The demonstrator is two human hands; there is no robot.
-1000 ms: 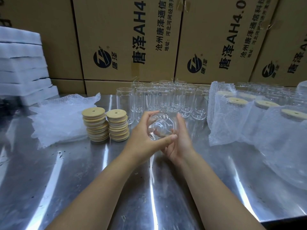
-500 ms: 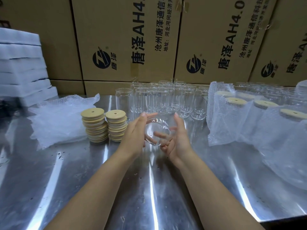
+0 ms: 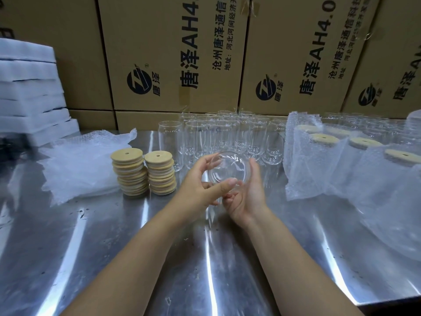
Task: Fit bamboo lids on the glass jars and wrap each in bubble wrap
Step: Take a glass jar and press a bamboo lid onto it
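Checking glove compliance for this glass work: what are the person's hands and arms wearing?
Nothing. The left hand and right hand are bare, with no gloves, and no rings show on the fingers. The left forearm and right forearm show no sleeves, watch or wristband as far as the frame reaches.

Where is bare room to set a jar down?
The steel table's near half is bare, in front of the bamboo lid stacks and loose bubble wrap. Crowded: empty glass jars at the back, wrapped jars along the right.
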